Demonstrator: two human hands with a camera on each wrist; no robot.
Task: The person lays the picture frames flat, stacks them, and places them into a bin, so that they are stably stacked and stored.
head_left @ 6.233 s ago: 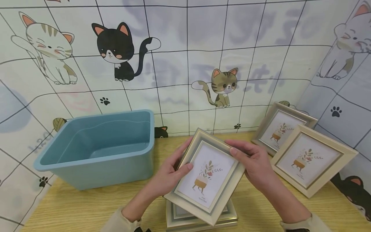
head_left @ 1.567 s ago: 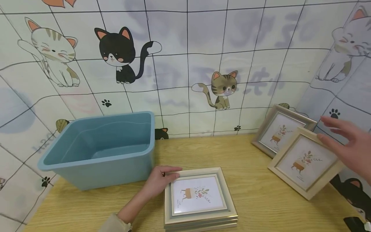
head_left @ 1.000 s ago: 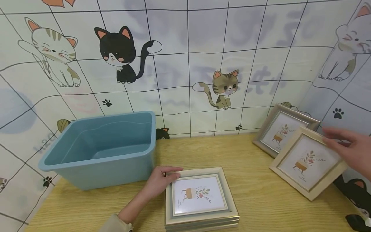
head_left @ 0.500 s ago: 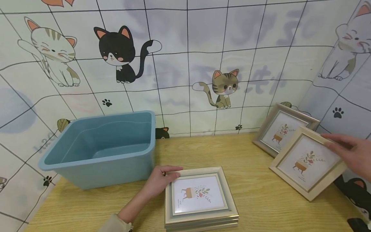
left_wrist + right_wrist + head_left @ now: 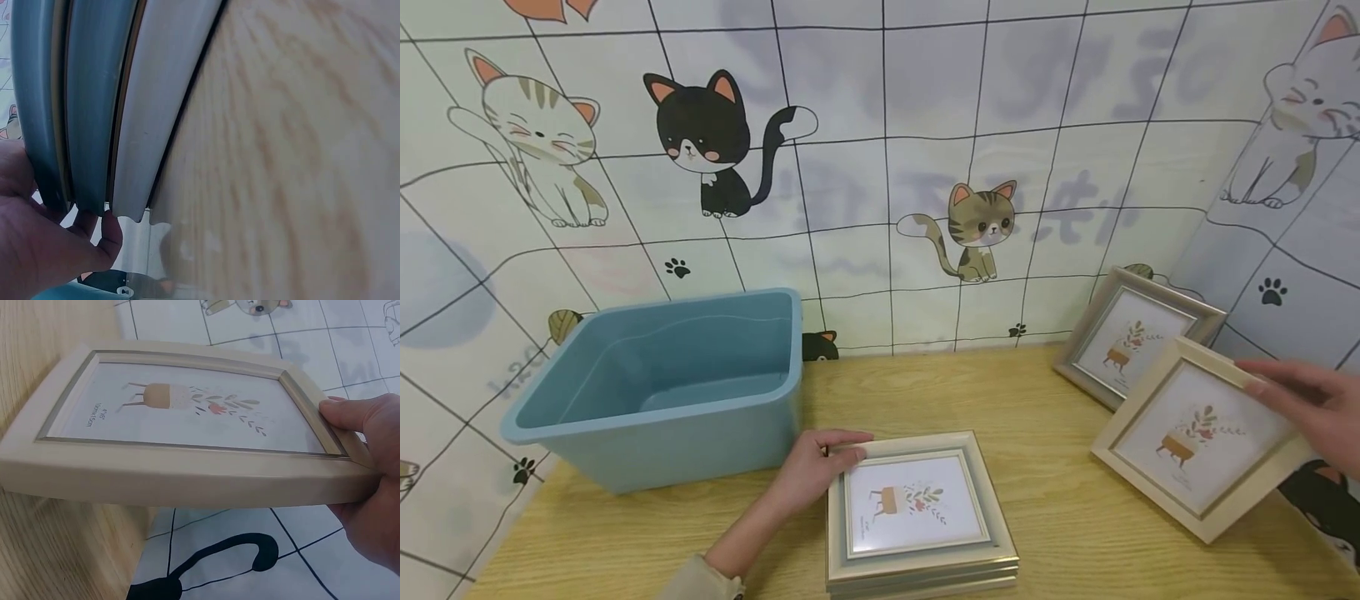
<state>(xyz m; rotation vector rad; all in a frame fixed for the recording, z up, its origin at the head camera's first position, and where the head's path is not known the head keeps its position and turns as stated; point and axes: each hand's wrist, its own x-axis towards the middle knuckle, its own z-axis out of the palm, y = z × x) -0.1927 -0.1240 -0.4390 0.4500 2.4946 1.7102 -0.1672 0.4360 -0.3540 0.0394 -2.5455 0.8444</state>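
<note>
My right hand [image 5: 1318,408] grips the upper right edge of a cream picture frame [image 5: 1138,425], thumb on the front and fingers behind. The right wrist view shows the thumb [image 5: 347,414] at the frame's end. My left hand [image 5: 816,467] holds the top left corner of a stack of picture frames [image 5: 992,508] lying flat on the table. In the left wrist view its fingertips [image 5: 111,234] curl against the ends of the stacked frames. Behind the cream frame a champagne-coloured picture frame [image 5: 1086,333] leans against the wall, partly covered.
A blue plastic tub [image 5: 677,442] stands at the back left, with nothing seen inside. The wood-grain table [image 5: 925,383] meets a wall covering [image 5: 865,192] printed with cats and grid lines at the back and right.
Earlier both hands held a frame above the stack; it now lies on top. My right hand has since reached the cream frame, grasped it and shifted it slightly toward me.
</note>
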